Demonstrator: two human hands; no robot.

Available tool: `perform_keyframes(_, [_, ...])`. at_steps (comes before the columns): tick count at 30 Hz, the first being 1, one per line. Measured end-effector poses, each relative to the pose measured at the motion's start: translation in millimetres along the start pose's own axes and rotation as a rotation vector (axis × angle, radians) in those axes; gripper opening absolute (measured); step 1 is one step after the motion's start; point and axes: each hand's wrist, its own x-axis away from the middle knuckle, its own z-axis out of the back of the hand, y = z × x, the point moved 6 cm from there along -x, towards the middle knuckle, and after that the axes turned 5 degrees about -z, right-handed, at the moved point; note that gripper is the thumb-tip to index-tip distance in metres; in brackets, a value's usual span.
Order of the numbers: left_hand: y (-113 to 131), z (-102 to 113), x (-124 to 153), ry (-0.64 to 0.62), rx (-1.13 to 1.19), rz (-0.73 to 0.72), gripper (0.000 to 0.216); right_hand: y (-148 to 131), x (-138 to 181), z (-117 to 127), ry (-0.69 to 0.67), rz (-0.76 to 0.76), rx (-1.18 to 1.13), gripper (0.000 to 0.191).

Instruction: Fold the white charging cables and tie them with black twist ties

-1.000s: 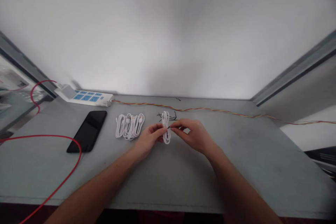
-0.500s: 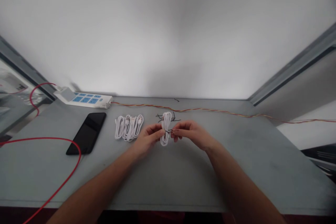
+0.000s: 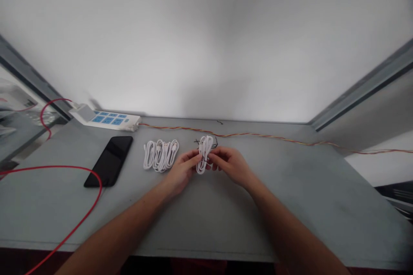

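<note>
A coiled white USB cable (image 3: 205, 146) stands roughly upright between my hands, above the table's middle. My left hand (image 3: 183, 168) is closed, pinching the coil from its left side with thumb and fingers. Around the coil's middle runs a thin black twist tie (image 3: 204, 160). My right hand (image 3: 232, 165) is closed at the coil's right side, its fingertips on the tie; the exact pinch is partly hidden. Behind the coil lie several loose black twist ties (image 3: 215, 142), partly covered. To the left of my left hand, several coiled white cables (image 3: 160, 155) rest side by side.
A black phone (image 3: 109, 161) lies at the left, with a red cable (image 3: 72, 228) looping over its lower corner. Behind it sits a white power strip (image 3: 129, 124) with a plugged-in adapter. A twisted red-yellow wire (image 3: 258, 135) crosses the table's back, below the white wall.
My right hand has moved in toward the coil, and the tie ends that stuck out to the right are now drawn close to it. The whole view has shifted slightly.
</note>
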Motion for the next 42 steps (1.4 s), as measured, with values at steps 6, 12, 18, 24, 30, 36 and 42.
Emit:
perform_keyframes(6, [-6,-2,2,-0.077,0.155,0.164,0.019,-6,4,2,0.003,0.021,0.313,0.021])
perform_keyframes(12, [-5,-5,4,-0.088,0.111,0.149,0.039,-15,6,9,0.098,0.085,0.659,0.025])
perform_keyframes(18, [3,7,0,0.063,-0.366,-0.123,0.043,-15,7,9,0.122,0.026,0.663,0.027])
perform_keyframes(24, [16,22,-3,0.219,-0.649,-0.275,0.042,-13,6,13,0.151,0.004,0.728,0.024])
perform_keyframes(30, [23,31,-2,0.357,-0.806,-0.303,0.037,-13,7,10,0.140,0.000,0.651,0.026])
perform_keyframes(36, [24,42,-1,0.435,-0.768,-0.337,0.039,-13,6,17,0.071,-0.011,0.592,0.028])
perform_keyframes(42, [21,35,-1,0.377,-0.631,-0.311,0.038,-13,7,25,-0.024,-0.028,0.597,0.028])
